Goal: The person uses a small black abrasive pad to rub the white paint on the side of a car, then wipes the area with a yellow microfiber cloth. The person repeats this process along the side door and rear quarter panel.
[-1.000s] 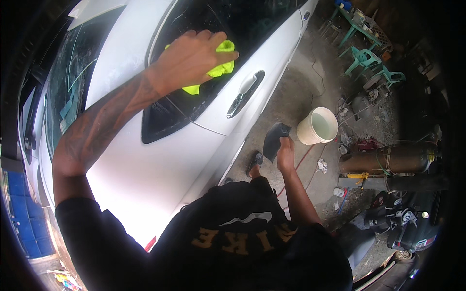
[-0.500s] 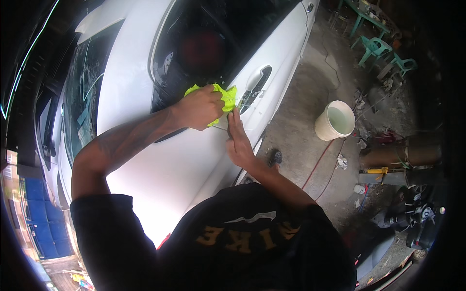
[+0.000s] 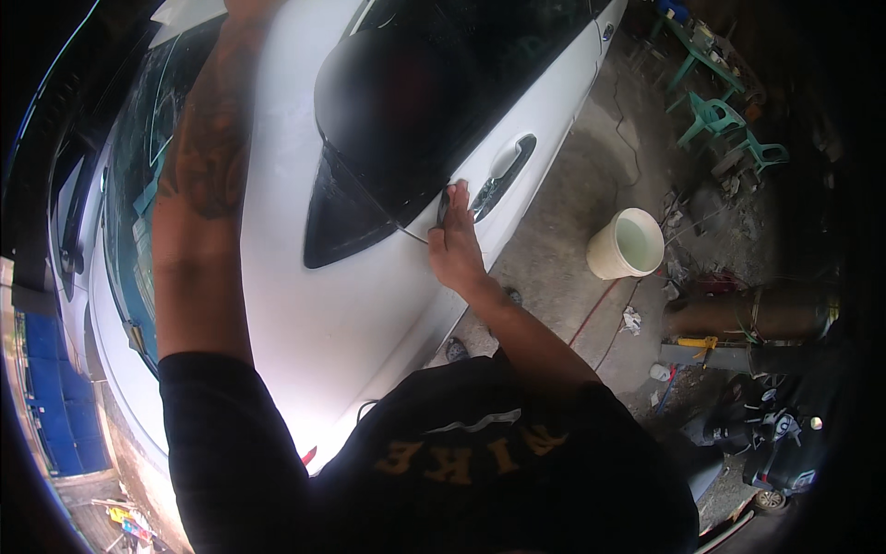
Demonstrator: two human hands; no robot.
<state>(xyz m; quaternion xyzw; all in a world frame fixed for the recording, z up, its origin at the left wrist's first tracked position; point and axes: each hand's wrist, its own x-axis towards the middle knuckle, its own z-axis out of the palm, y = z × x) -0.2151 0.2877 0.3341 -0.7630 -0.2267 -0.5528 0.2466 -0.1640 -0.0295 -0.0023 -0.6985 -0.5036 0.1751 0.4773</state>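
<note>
A white car (image 3: 314, 323) fills the middle of the view, with a dark side window (image 3: 461, 92) and a small dark triangular pane (image 3: 343, 210). My right hand (image 3: 454, 242) rests against the door just beside the door handle (image 3: 508, 175), fingers stretched out, with no object seen in it. My left arm reaches far forward over the car's roof. Of my left hand (image 3: 251, 6) only a sliver shows at the top edge; its fingers and anything in them are cut off.
A white bucket (image 3: 604, 253) of cloudy water stands on the concrete floor to the right, near a red hose (image 3: 595, 312). Green plastic chairs (image 3: 711, 118) and a table (image 3: 694, 54) are farther back. A motorcycle (image 3: 783, 434) stands at lower right.
My left hand has swung from the window's lower corner up and forward over the roof. The yellow-green cloth it held is out of sight. My right hand stays by the door handle.
</note>
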